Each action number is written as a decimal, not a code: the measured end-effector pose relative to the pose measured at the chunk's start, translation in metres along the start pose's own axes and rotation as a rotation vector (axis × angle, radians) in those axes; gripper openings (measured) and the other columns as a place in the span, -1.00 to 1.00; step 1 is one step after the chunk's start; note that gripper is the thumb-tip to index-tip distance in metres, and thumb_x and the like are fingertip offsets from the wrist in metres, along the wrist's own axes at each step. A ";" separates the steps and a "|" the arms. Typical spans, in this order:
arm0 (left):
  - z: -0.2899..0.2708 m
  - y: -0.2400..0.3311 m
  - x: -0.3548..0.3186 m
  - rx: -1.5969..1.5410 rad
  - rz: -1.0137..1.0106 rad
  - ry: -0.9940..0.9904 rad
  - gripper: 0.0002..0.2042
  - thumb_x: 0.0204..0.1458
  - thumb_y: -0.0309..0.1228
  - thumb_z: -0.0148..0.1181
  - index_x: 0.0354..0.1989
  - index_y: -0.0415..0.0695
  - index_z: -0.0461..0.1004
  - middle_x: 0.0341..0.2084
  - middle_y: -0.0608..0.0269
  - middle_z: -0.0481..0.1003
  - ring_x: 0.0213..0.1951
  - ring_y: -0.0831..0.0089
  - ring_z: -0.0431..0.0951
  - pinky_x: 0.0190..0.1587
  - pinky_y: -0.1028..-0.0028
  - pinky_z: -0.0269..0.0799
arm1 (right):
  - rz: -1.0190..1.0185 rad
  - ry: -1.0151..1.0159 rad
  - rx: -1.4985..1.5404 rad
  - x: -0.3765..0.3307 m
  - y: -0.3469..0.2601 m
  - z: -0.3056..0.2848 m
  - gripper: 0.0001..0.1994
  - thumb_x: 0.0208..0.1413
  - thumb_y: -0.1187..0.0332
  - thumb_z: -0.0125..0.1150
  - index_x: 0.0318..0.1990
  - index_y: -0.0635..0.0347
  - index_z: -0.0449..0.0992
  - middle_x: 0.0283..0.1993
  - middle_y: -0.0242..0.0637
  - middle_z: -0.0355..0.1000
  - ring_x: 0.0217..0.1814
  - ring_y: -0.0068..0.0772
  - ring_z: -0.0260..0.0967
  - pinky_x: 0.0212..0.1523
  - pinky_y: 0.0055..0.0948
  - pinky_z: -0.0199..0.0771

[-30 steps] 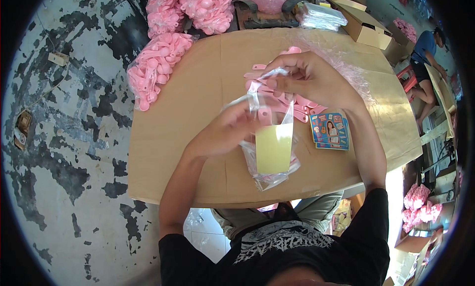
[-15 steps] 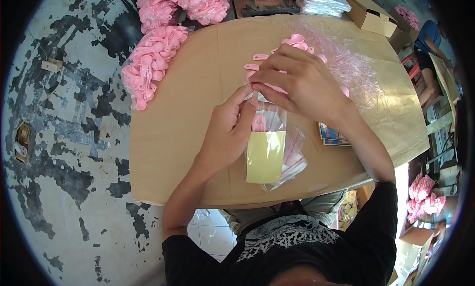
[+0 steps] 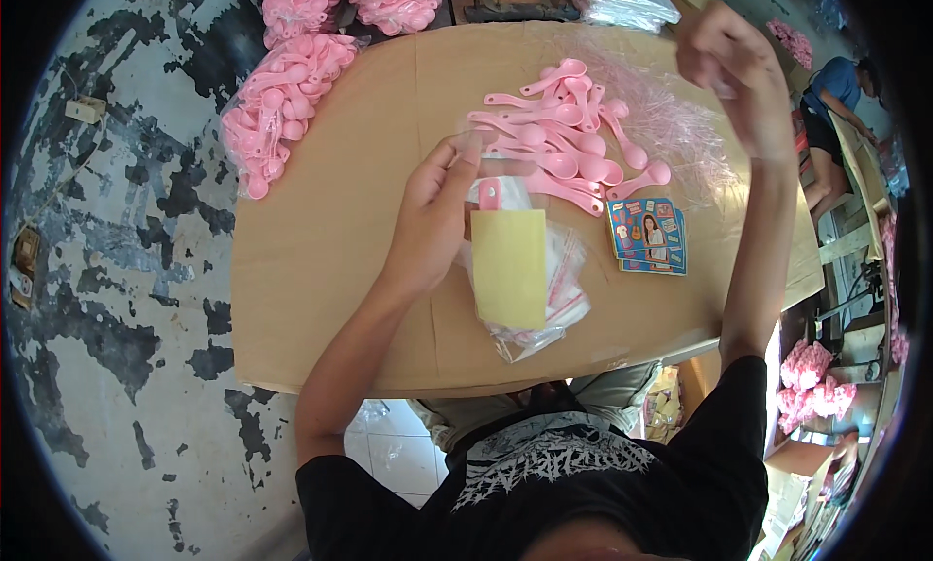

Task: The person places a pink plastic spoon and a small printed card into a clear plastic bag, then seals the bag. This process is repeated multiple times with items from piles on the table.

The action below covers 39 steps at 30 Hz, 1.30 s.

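Now left hand (image 3: 432,216) pinches clear bag (image 3: 530,270) (yellow card inside); right hand (image 3: 734,61) raised, grip unclear

Cardboard-topped table (image 3: 321,299); grey floor (image 3: 126,299), black patches, daylight.

The right hand (image 3: 734,66) has left the clear bag (image 3: 530,270) and risen.

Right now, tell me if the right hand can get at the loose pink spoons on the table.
Probably yes. The right hand is raised above the far right of the table, and the loose pink spoons lie uncovered just to its left, with nothing between them.
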State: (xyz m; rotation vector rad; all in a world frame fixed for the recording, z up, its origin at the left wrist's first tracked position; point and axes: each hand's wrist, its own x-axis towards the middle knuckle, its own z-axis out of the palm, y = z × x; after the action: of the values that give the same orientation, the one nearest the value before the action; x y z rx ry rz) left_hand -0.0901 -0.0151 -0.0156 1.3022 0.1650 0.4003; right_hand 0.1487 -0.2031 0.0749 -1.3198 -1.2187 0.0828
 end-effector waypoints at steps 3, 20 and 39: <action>-0.007 0.001 0.001 -0.040 -0.031 0.022 -0.67 0.35 -0.28 -0.22 0.07 -0.27 0.31 -0.08 -0.03 0.52 -0.21 0.38 0.63 -0.27 0.46 0.65 | 0.242 -0.362 0.173 -0.017 0.044 -0.058 -0.86 0.08 0.40 0.15 -0.24 0.20 0.55 -0.38 -0.40 0.48 -0.32 -0.59 0.39 -0.28 -0.52 0.38; 0.010 -0.010 -0.001 -0.026 -0.028 0.036 -0.59 0.33 -0.23 -0.15 0.19 -0.28 0.26 0.04 -0.03 0.47 -0.12 0.32 0.62 -0.20 0.41 0.65 | 0.537 -0.360 0.195 -0.086 0.039 0.110 -0.76 0.16 0.39 0.27 -0.06 0.28 0.52 -0.40 -0.50 0.43 -0.40 -0.81 0.32 -0.42 -0.70 0.32; 0.012 -0.012 -0.007 0.084 0.012 0.076 -0.70 0.25 -0.33 0.07 0.04 -0.26 0.48 -0.22 0.24 0.56 -0.26 0.55 0.60 -0.35 0.57 0.57 | 0.269 -0.339 0.134 -0.077 0.036 0.097 -0.74 0.19 0.36 0.22 0.00 0.22 0.55 -0.44 -0.50 0.48 -0.47 -0.78 0.36 -0.44 -0.68 0.45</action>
State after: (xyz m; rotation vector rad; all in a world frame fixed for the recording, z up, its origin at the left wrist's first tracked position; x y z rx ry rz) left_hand -0.0902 -0.0315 -0.0244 1.3721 0.2397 0.4574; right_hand 0.0673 -0.1755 -0.0214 -1.3804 -1.2843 0.5911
